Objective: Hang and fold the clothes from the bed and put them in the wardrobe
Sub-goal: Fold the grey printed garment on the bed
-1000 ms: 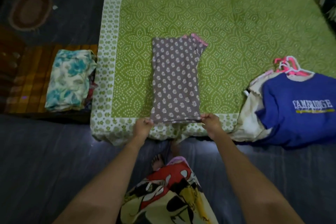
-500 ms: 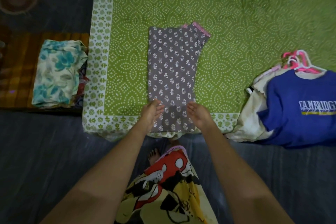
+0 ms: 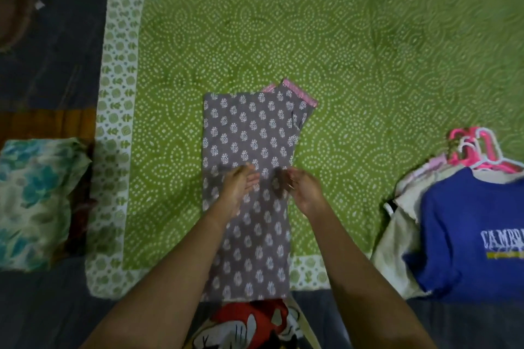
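Grey printed garment (image 3: 246, 133) lies folded lengthwise at frame centre on the green bed (image 3: 368, 65), left hand (image 3: 239, 188) and right hand (image 3: 302, 191) open-fingered over its middle, cross-fold seemingly pending, hangered clothes (image 3: 467, 235) at right awaiting the wardrobe.

A long grey cotton garment with white floral print and pink hem (image 3: 249, 133) lies folded lengthwise at the frame's centre on a green dotted bedspread (image 3: 368, 51). The left hand (image 3: 238, 190) and right hand (image 3: 303, 193) are over its middle, fingers straight. At right, a blue lettered sweatshirt (image 3: 467, 221) lies below pink plastic hangers (image 3: 479, 150).
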Demonstrator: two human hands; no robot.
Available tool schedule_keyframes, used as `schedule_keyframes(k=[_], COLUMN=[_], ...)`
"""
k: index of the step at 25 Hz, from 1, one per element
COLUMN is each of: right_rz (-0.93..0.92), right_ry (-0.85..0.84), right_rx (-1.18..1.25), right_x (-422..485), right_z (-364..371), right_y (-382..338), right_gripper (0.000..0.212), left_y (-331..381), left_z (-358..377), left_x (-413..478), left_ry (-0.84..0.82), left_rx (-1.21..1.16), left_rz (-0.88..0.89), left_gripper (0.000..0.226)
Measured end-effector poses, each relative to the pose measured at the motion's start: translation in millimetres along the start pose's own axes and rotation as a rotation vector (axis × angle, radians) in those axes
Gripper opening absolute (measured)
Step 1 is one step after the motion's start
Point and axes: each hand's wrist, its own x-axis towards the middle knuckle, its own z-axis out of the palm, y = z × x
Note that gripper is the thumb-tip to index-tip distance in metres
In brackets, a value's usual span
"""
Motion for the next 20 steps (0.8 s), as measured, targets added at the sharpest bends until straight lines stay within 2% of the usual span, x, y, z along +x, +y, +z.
schedule_keyframes(k=[5, 9, 13, 16, 18, 20], right_rz=[-0.073, -0.19, -0.164, -0.164, -0.406, -0.771], right_ry=[0.088, 0.255, 0.331, 0.278, 0.251, 0.084], right_rx=[-0.057, -0.137, -0.191, -0.182, -0.264, -0.638], right_x=[80, 138, 180, 181, 173, 158], right_z=[22, 31, 37, 44, 50, 53], right_y=[-56, -91, -112, -121, -123, -117], right_gripper=[0.011, 0.025, 0.038, 0.013, 0.009, 0.023], left_y=[48, 63, 65, 58, 53, 50], left_z=[28, 35, 31, 31, 30, 30], left_x=[67, 113, 151, 164, 173, 178], left_ry=[0.073, 0.123, 0.035, -0.035, -0.089, -0.09], left_rx=[0.032, 0.47, 1.022, 1.347, 1.409, 1.306], left_rz=[0.047, 0.228, 0.432, 0.433, 0.391, 0.428], left_gripper=[0.032, 0.026, 0.062, 0.083, 0.089, 0.084])
